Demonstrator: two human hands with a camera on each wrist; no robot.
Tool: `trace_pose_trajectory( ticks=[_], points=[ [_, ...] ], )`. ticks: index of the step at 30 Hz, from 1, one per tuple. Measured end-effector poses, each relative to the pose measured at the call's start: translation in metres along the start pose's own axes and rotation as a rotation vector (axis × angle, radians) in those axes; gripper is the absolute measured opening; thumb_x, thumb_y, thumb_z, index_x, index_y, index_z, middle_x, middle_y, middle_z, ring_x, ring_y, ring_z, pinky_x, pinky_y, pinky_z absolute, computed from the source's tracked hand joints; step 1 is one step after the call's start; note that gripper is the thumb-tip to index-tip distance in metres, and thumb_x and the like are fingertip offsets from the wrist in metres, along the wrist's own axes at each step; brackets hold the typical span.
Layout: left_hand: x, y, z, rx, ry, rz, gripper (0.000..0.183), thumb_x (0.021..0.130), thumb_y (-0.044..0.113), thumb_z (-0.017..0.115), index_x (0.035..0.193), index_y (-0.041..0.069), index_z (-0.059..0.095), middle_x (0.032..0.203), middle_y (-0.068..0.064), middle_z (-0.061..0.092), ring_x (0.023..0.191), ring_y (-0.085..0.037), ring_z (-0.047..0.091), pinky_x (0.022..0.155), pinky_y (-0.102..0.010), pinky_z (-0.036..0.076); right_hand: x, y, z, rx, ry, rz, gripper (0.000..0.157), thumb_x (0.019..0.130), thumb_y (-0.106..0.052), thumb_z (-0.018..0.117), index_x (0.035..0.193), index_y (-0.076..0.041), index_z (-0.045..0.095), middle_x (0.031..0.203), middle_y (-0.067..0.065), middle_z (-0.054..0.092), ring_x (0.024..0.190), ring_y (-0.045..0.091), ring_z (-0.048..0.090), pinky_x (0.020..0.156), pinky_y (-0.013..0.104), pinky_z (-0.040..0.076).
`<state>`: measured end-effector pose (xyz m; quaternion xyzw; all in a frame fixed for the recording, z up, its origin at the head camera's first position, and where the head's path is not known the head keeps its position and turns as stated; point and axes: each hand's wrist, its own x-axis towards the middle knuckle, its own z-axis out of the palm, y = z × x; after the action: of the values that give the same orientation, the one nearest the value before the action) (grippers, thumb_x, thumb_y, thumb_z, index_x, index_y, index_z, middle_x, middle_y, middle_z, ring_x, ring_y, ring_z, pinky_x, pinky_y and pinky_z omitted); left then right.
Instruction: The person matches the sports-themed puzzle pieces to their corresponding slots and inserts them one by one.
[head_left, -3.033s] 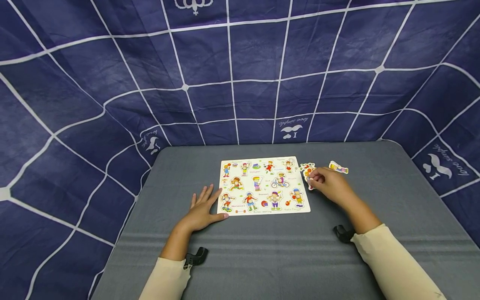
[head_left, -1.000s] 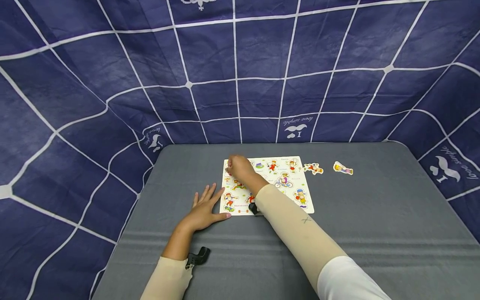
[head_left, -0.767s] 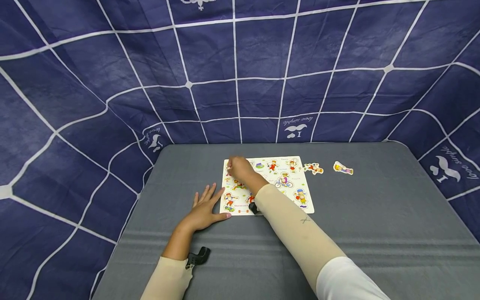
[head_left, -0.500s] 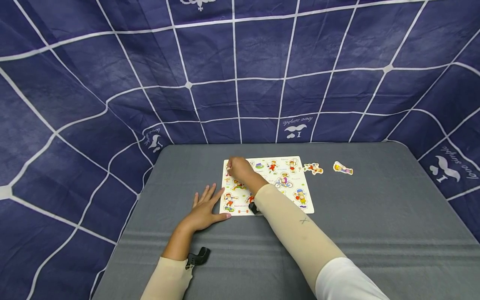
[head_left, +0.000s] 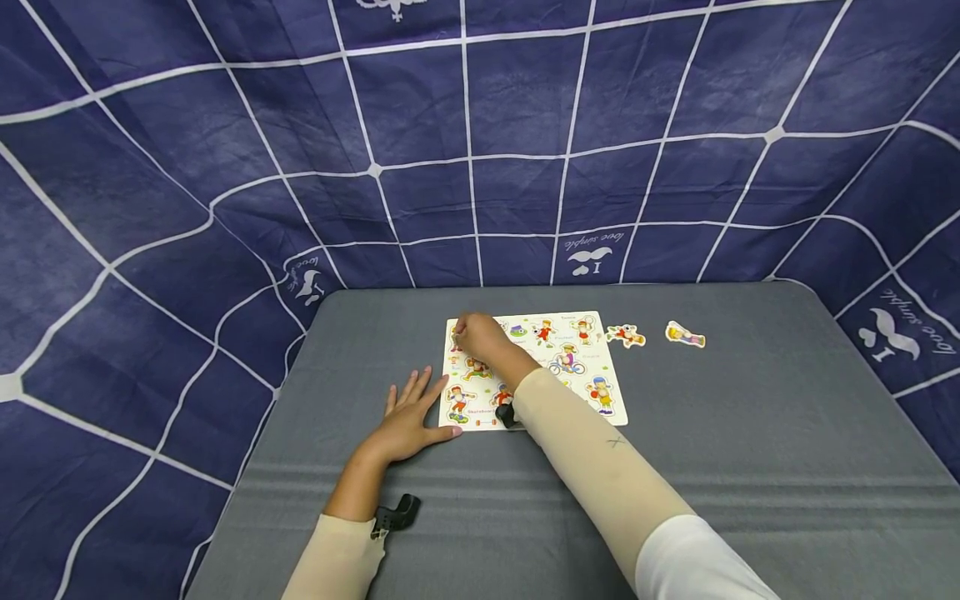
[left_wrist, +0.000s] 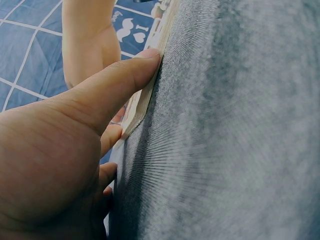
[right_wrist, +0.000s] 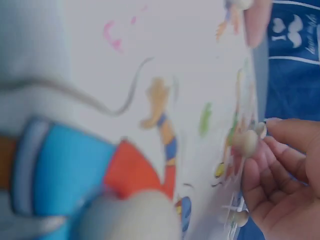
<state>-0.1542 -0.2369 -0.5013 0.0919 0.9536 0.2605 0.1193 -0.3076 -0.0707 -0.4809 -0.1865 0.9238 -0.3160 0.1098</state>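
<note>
A white knobbed puzzle board [head_left: 600, 371] with sports figures lies flat on the grey table. My right hand [head_left: 483, 337] is over its upper left corner, pinching a puzzle piece by its knob [right_wrist: 260, 130]. The hand covers most of that piece, and my forearm hides part of the board's lower middle. My left hand [head_left: 405, 427] rests with spread fingers at the board's left edge. In the left wrist view, its thumb [left_wrist: 142, 65] presses against the board's side.
Right of the board lie two loose pieces: a red-and-white figure [head_left: 626, 336] close to the edge, and a yellow-haired figure [head_left: 686, 334] farther off. A blue cloth [head_left: 510, 200] with white lines hangs behind the grey table [head_left: 750, 433].
From the board's right side, my right hand has carried a puzzle piece across to the upper left corner. Over the last second it stays there almost still. My left hand keeps its place.
</note>
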Motion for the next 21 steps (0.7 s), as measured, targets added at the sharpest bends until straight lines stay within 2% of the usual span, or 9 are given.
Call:
trace_pose_trajectory(
  ticks=[4, 9, 14, 21],
  points=[
    [0.000, 0.000, 0.000, 0.001, -0.003, -0.002, 0.098, 0.086, 0.059, 0.073, 0.163, 0.024, 0.024, 0.172, -0.012, 0.006, 0.159, -0.036, -0.003, 0.122, -0.067, -0.009, -0.005, 0.003, -0.003, 0.169, 0.039, 0.053, 0.018, 0.098, -0.023, 0.066, 0.111, -0.011, 0.068, 0.086, 0.003, 0.068, 0.067, 0.013, 0.058, 0.069, 0.027, 0.051],
    [0.001, 0.001, 0.000, 0.009, 0.008, 0.001, 0.097, 0.086, 0.058, 0.073, 0.163, 0.024, 0.024, 0.172, -0.012, 0.007, 0.159, -0.036, -0.001, 0.122, -0.067, -0.009, -0.016, 0.007, -0.009, 0.376, 0.114, 0.008, 0.025, 0.096, -0.022, 0.069, 0.116, -0.006, 0.070, 0.101, 0.005, 0.071, 0.086, 0.015, 0.063, 0.079, 0.029, 0.052],
    [0.000, 0.002, -0.001, 0.009, 0.003, 0.002, 0.097, 0.086, 0.058, 0.073, 0.163, 0.023, 0.025, 0.172, -0.013, 0.007, 0.159, -0.037, -0.002, 0.122, -0.068, -0.008, -0.031, 0.015, -0.019, 0.501, 0.189, -0.012, 0.026, 0.096, -0.023, 0.070, 0.116, -0.007, 0.071, 0.103, 0.005, 0.072, 0.092, 0.017, 0.068, 0.079, 0.027, 0.053],
    [0.001, 0.000, 0.000, 0.019, 0.004, -0.005, 0.097, 0.086, 0.058, 0.073, 0.163, 0.024, 0.025, 0.172, -0.012, 0.006, 0.159, -0.037, -0.002, 0.123, -0.066, -0.008, -0.052, 0.027, -0.031, 0.656, 0.285, -0.007, 0.022, 0.095, -0.025, 0.070, 0.110, -0.009, 0.072, 0.100, 0.003, 0.070, 0.088, 0.015, 0.065, 0.076, 0.025, 0.053]
  ],
)
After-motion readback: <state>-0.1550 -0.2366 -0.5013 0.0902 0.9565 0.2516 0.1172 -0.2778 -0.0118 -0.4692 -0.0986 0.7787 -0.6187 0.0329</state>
